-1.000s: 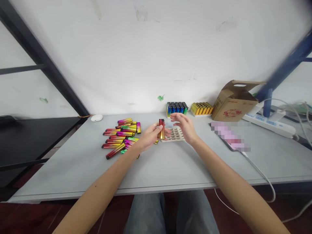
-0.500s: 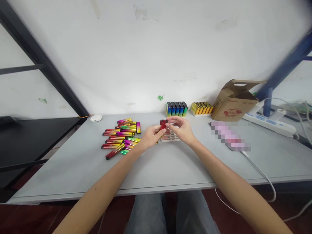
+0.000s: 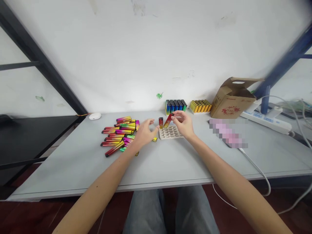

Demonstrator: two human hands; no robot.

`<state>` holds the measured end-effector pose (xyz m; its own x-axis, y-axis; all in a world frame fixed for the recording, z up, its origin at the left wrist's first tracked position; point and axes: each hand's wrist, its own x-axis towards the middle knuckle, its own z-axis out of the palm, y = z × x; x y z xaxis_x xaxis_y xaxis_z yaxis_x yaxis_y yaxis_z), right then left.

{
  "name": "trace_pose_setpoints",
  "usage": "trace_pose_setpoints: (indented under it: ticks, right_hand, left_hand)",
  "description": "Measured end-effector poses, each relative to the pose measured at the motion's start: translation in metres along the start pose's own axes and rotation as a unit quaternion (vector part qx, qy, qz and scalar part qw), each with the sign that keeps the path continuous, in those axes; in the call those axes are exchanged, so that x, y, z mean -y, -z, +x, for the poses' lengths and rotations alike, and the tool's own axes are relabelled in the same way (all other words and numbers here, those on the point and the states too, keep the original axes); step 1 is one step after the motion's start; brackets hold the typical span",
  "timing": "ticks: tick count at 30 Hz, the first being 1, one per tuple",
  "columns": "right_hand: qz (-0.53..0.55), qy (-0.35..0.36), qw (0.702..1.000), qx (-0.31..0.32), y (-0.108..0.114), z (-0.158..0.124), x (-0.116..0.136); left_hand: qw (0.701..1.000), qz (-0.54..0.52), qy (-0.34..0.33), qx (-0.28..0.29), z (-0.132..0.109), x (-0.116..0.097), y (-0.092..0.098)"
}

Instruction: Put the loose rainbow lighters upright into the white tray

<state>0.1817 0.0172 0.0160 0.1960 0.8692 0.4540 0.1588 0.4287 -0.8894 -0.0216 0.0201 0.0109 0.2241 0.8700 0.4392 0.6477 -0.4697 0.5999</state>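
My right hand (image 3: 184, 124) pinches a shiny red-and-yellow lighter (image 3: 168, 120) by its upper end, tilted over the back of a white tray with rows of holes (image 3: 168, 133). Upright in the tray's back left corner stands another red-and-yellow lighter (image 3: 161, 123). Just left of it, my left hand (image 3: 145, 132) is open, fingers apart, nothing in it. Beyond that hand lies a loose pile of metallic lighters (image 3: 117, 131) in red, yellow, magenta and green, partly hidden by my hand and forearm.
Against the wall stand a tray of blue-green lighters (image 3: 175, 106) and a tray of yellow lighters (image 3: 201, 106). Right of them are an open cardboard box (image 3: 230, 105), a power strip (image 3: 268, 123) and a blurred-out phone-like object (image 3: 226, 133) with a white cable. A white case (image 3: 95, 116) sits back left.
My hands have parted. The left one has let go and drawn left, opening; the right now holds a tilted lighter over the tray. The standing lighter has come into view.
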Motion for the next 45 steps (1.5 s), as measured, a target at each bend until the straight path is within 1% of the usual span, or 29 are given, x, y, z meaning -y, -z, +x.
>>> trace_pose_setpoints:
  ticks: [3,5,7,14,19,21,25,29,31,32,35,37,39,41,43,45]
  right_hand:
    - [-0.016,0.013,1.0,0.018,-0.004,-0.002,-0.006]
    - [-0.027,0.018,0.999,0.026,-0.004,-0.002,-0.008]
    - [-0.038,0.024,0.998,0.034,-0.004,-0.001,-0.011]
    - [-0.092,0.065,0.992,0.058,-0.004,-0.002,-0.011]
    - [-0.148,0.099,0.978,0.108,-0.004,-0.006,-0.005]
    - [-0.154,0.095,0.976,0.122,-0.004,-0.007,-0.004]
    - [-0.151,0.082,0.977,0.13,-0.003,-0.007,-0.003]
    - [-0.165,0.07,0.973,0.148,0.003,-0.004,-0.004]
    - [-0.206,0.058,0.961,0.175,0.009,-0.002,-0.003]
    - [-0.235,0.056,0.95,0.198,0.012,-0.001,-0.003]
    - [-0.315,0.066,0.904,0.283,0.022,0.001,-0.003]
    - [-0.338,0.074,0.882,0.32,0.027,0.001,-0.005]
    - [-0.346,0.079,0.876,0.327,0.029,0.002,-0.007]
    - [-0.348,0.084,0.876,0.323,0.029,0.002,-0.01]
    - [-0.35,0.083,0.876,0.322,0.03,0.003,-0.011]
    - [-0.355,0.078,0.873,0.325,0.031,0.004,-0.012]
  left_hand:
    - [0.993,0.085,-0.047,0.071,-0.004,0.007,-0.009]
    - [0.986,0.121,-0.066,0.099,-0.006,0.007,-0.011]
    - [0.98,0.142,-0.078,0.114,-0.007,0.006,-0.011]
    - [0.972,0.158,-0.104,0.14,-0.008,-0.002,-0.004]
    - [0.971,0.167,-0.092,0.148,-0.007,-0.002,-0.005]
    - [0.97,0.166,-0.089,0.152,-0.006,-0.001,-0.006]
    - [0.971,0.163,-0.073,0.161,-0.004,0.0,-0.007]
    - [0.972,0.161,-0.063,0.156,-0.003,0.0,-0.007]
    - [0.973,0.166,-0.066,0.149,-0.003,0.001,-0.006]
    - [0.972,0.171,-0.068,0.145,-0.003,0.001,-0.005]
    - [0.97,0.19,-0.072,0.131,-0.003,0.003,-0.004]
    - [0.97,0.198,-0.071,0.124,-0.003,0.004,-0.004]
    - [0.969,0.202,-0.07,0.122,-0.003,0.005,-0.004]
    - [0.969,0.2,-0.071,0.127,-0.002,0.006,-0.002]
    - [0.97,0.185,-0.069,0.14,0.0,0.008,0.004]
    - [0.972,0.157,-0.056,0.163,0.003,0.012,0.015]
